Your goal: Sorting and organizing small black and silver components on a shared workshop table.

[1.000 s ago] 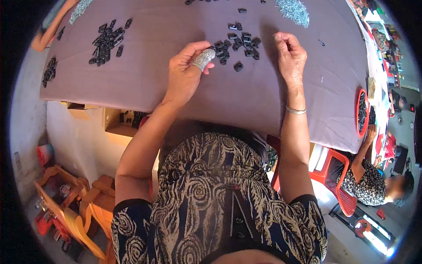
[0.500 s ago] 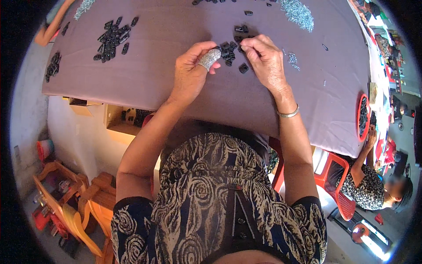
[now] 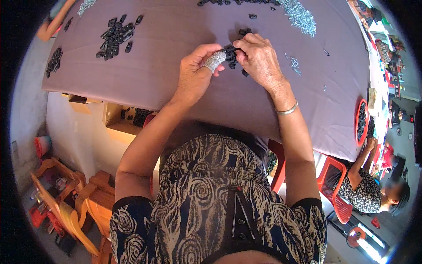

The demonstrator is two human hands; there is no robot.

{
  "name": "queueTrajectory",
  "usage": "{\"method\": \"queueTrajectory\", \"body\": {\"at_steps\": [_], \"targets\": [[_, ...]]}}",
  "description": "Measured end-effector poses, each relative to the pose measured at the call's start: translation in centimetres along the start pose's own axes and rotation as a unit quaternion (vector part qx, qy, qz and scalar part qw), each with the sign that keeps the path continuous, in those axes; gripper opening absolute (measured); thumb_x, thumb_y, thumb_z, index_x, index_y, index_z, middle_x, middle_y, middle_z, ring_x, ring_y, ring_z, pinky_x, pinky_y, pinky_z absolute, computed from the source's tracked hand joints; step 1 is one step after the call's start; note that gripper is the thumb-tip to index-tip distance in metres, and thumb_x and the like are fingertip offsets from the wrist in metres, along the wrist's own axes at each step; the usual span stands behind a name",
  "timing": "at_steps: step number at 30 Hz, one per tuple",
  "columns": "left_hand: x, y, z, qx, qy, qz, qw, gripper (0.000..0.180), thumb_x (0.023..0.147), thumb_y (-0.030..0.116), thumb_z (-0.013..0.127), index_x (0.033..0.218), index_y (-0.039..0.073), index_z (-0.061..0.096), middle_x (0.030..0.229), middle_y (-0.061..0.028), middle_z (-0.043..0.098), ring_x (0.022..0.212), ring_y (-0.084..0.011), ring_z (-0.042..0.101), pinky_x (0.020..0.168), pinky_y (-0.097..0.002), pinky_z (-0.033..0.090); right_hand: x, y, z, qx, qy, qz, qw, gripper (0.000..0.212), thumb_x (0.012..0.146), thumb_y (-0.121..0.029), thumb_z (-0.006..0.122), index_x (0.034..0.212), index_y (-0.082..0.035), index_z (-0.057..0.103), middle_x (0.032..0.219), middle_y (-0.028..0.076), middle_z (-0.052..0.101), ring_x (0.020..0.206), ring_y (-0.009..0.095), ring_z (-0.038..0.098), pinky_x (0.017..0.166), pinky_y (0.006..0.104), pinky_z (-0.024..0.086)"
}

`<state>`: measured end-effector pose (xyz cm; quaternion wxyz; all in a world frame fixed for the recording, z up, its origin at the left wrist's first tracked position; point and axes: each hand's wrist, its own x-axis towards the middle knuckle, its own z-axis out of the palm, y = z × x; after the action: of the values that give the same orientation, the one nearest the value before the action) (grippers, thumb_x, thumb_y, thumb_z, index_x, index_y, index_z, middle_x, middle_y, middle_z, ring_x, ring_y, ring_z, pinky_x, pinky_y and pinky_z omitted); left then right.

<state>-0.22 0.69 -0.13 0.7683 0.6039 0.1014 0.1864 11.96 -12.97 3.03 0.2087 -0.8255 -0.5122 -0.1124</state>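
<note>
Over the table, my left hand is closed in a pinch, its thumb wrapped in a silver-grey cover. A small black plastic part shows at its fingertips. Close beside it, my right hand is closed too, thumb and forefinger pressed together; what they hold, if anything, is hidden. A loose cluster of black plastic parts lies beneath and between the hands, partly covered by them. Several more black parts lie just beyond my right fingers.
Piles of black parts and small shiny metal pieces lie on the purple-grey tablecloth. At the right edge stands a red basket of black parts. A seated person works beyond it. Below the table is an open cardboard box.
My right hand has moved left, toward my left hand, and the fingertips now nearly meet over the cluster. My left hand has shifted slightly right.
</note>
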Motion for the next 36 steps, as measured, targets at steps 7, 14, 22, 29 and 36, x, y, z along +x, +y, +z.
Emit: {"method": "queueTrajectory", "body": {"at_steps": [7, 14, 22, 29, 36], "targets": [[0.0, 0.0, 0.3, -0.002, -0.003, -0.009, 1.000, 0.025, 0.088, 0.000, 0.055, 0.113, 0.002, 0.059, 0.091, -0.0043, 0.062, 0.071, -0.0099, 0.059, 0.060, -0.0222, 0.048, -0.5, 0.3, 0.8, 0.098, 0.060, 0.069, 0.991, 0.020, 0.069, 0.002, 0.059, 0.087, -0.006, 0.062, 0.076, 0.010, 0.055, 0.073, 0.030, 0.058, 0.069, 0.0390, 0.049], [-0.1, 0.4, 0.3, 0.009, 0.001, -0.008, 1.000, 0.025, 0.089, 0.000, 0.055, 0.113, 0.001, 0.059, 0.091, -0.0044, 0.062, 0.071, -0.0098, 0.059, 0.061, -0.0222, 0.048, -0.9, 0.7, 0.0, 0.227, 0.075, 0.079, 0.968, 0.020, 0.073, 0.006, 0.056, 0.089, -0.005, 0.061, 0.078, 0.008, 0.055, 0.071, 0.020, 0.060, 0.064, 0.0286, 0.049], [-0.2, 0.5, 0.3, 0.017, -0.011, -0.012, 1.000, 0.025, 0.089, -0.001, 0.054, 0.113, 0.002, 0.059, 0.093, -0.0043, 0.062, 0.072, -0.0098, 0.060, 0.061, -0.0220, 0.048, -1.2, 1.0, 0.0, 0.335, 0.087, 0.136, 0.928, 0.014, 0.081, 0.003, 0.055, 0.092, -0.004, 0.059, 0.076, 0.001, 0.060, 0.069, 0.009, 0.057, 0.067, 0.0241, 0.049], [-0.2, 0.5, 0.3, 0.004, -0.014, -0.011, 1.000, 0.025, 0.089, -0.001, 0.054, 0.113, 0.003, 0.060, 0.093, -0.0040, 0.063, 0.072, -0.0093, 0.060, 0.061, -0.0213, 0.048, -1.1, 0.3, -1.1, 0.403, 0.065, 0.209, 0.889, 0.010, 0.085, 0.000, 0.051, 0.093, -0.002, 0.058, 0.073, 0.000, 0.059, 0.070, 0.006, 0.055, 0.066, 0.0223, 0.048], [-0.2, 0.1, 0.2, 0.012, -0.031, -0.001, 0.999, 0.025, 0.088, -0.003, 0.052, 0.111, 0.004, 0.060, 0.093, -0.0036, 0.063, 0.072, -0.0094, 0.060, 0.061, -0.0212, 0.048, -1.0, -0.7, -0.6, 0.526, 0.014, 0.178, 0.832, 0.015, 0.089, -0.001, 0.048, 0.103, -0.004, 0.053, 0.076, 0.000, 0.059, 0.065, 0.005, 0.050, 0.058, 0.0196, 0.044]]}}
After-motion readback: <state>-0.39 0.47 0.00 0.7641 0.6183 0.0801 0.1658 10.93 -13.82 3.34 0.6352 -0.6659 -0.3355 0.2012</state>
